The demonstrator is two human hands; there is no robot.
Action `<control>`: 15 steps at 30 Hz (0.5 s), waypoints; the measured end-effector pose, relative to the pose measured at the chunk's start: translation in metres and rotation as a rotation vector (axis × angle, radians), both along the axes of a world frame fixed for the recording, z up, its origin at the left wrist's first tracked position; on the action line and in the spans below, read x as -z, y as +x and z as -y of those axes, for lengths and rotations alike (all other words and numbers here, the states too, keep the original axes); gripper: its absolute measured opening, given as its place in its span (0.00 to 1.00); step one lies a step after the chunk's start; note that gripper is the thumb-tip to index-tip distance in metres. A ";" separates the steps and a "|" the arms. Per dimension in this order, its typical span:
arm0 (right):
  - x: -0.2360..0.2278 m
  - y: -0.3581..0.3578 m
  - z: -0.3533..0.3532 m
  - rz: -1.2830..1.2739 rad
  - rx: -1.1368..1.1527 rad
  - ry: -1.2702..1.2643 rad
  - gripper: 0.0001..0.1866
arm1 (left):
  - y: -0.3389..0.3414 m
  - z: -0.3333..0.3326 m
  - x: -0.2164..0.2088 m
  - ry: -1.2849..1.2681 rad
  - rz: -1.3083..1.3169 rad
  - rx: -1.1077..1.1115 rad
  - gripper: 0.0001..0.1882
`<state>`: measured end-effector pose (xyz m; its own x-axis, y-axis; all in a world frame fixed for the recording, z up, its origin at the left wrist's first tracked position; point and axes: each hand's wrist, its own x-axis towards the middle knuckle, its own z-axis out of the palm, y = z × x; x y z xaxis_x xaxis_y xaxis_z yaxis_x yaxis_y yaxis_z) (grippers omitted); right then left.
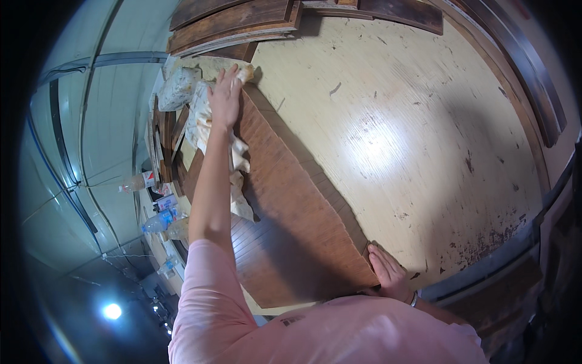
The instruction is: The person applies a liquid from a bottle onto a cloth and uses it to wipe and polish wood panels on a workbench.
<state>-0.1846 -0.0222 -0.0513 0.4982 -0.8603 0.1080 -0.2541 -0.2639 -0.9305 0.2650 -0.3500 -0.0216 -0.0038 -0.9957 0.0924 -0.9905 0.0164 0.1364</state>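
A wide reddish-brown wooden sheet lies slantwise on the pale table, over a layer of darker strips that shows along its right side. My left hand reaches to the far end, fingers stretched out flat on a crumpled, stained white cloth beside the sheet's left edge. The cloth trails down along that edge. Close to my body, my right hand rests at the sheet's near right corner, touching its edge with fingers extended. Its thumb is partly hidden.
Stacked brown planks lie at the table's far edge. A whitish wrapped block stands left of the cloth. Plastic bottles and more wood pieces line the left side. The pale tabletop has dark scuffs.
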 end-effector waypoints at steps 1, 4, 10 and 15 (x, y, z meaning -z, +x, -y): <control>0.002 0.001 -0.001 -0.002 0.013 -0.008 0.33 | -0.013 -0.010 -0.002 -0.006 0.004 0.070 0.27; 0.000 0.002 0.004 -0.036 -0.001 0.022 0.33 | -0.081 -0.077 -0.018 0.141 0.043 0.383 0.25; 0.013 0.002 -0.009 -0.041 -0.035 -0.013 0.44 | -0.145 -0.134 -0.054 0.232 -0.170 0.727 0.16; -0.007 0.003 -0.001 -0.060 -0.014 -0.016 0.40 | -0.054 -0.045 -0.029 -0.111 0.066 0.192 0.24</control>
<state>-0.1815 -0.0209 -0.0445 0.5163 -0.8516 0.0910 -0.3054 -0.2823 -0.9094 0.2109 -0.3050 0.0079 -0.2019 -0.9600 0.1942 -0.9745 0.2167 0.0579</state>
